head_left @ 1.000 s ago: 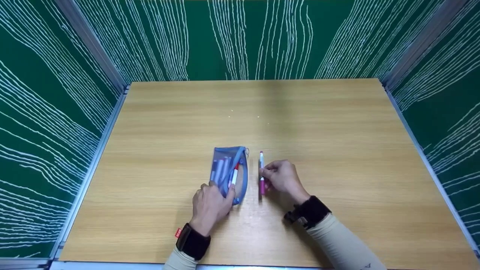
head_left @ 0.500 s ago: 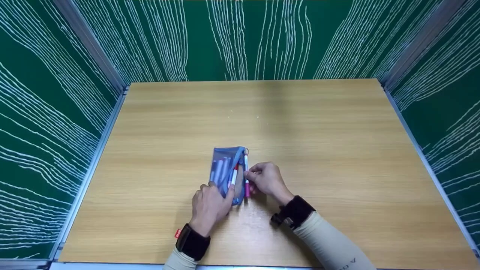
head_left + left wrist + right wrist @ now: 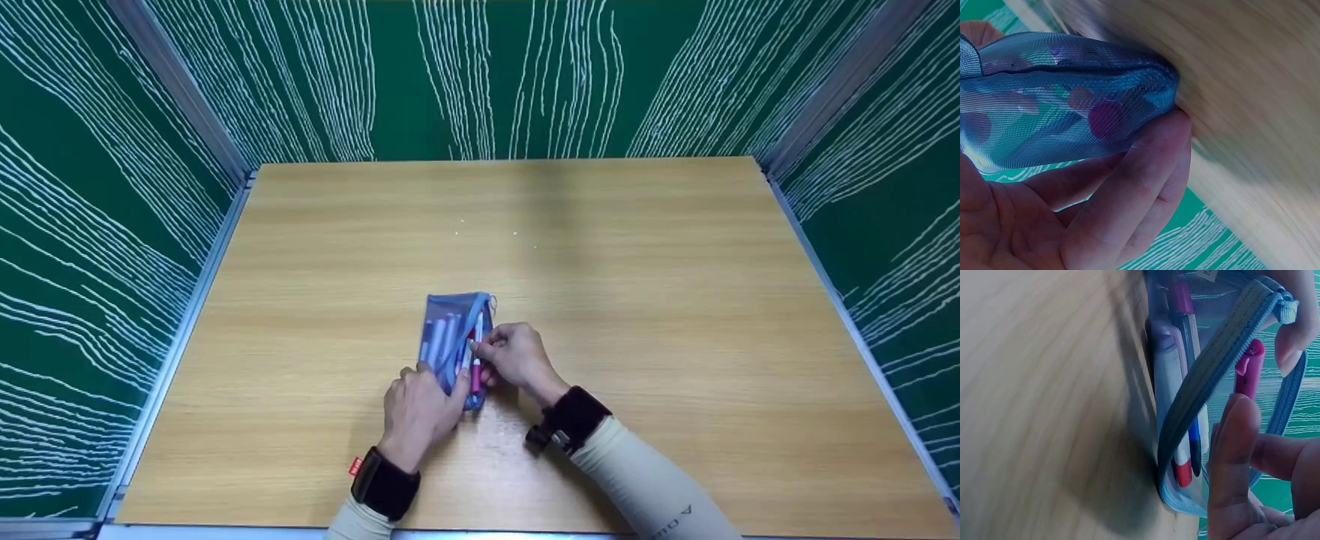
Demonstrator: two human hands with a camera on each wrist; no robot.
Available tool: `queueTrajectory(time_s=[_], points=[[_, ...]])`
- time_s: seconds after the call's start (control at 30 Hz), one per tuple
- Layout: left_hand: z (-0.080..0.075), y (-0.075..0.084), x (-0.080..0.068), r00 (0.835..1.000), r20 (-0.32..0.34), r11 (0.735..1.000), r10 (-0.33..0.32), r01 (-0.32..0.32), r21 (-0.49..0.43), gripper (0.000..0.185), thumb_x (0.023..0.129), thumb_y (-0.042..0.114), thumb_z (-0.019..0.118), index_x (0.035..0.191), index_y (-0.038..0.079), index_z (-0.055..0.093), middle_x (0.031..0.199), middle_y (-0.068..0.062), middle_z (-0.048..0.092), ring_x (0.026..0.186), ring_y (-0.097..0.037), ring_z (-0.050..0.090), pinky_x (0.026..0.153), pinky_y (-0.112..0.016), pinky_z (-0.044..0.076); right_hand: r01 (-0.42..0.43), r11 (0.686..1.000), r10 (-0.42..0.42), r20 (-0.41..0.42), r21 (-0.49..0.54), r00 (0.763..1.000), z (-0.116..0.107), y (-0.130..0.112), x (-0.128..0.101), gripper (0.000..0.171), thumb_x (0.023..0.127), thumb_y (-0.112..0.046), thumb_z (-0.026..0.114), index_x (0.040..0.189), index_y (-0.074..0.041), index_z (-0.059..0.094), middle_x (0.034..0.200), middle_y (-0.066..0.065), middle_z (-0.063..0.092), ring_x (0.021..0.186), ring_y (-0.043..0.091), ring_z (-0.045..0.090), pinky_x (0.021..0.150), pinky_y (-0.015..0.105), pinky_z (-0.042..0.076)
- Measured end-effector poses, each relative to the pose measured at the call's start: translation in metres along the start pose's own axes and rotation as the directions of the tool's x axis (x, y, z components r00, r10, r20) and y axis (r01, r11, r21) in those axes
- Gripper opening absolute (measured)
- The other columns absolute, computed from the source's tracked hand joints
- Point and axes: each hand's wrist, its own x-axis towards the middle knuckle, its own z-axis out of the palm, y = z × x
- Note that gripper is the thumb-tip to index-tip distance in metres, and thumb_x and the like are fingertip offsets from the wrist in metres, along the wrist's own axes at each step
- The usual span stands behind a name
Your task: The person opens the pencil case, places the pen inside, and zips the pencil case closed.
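A moment ago the pink pen (image 3: 476, 365) lay on the tabletop (image 3: 637, 300) beside the blue mesh pouch (image 3: 450, 337), but now the right hand (image 3: 514, 356) pinches it at the pouch's open mouth, while the left hand (image 3: 416, 412) grips the pouch's near end.
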Motion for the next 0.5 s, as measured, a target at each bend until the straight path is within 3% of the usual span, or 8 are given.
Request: queueTrajectory(time_s=[0.5], points=[[-0.002,0.001,-0.001,1.0,-0.027,1.0,0.009,-0.009,-0.009,0.062,0.095,0.06,0.052,0.091,0.0,0.063,0.075,-0.011,0.054,0.062,-0.025,0.054,0.058,-0.041,0.047,0.053,0.998,-0.054,-0.006,-0.028,0.999,0.02,0.001,0.005,0.015,0.09,-0.002,0.076,0.084,0.0,0.062,0.064,0.01,0.067,0.044,0.013,0.063,0.046,0.031,0.056]])
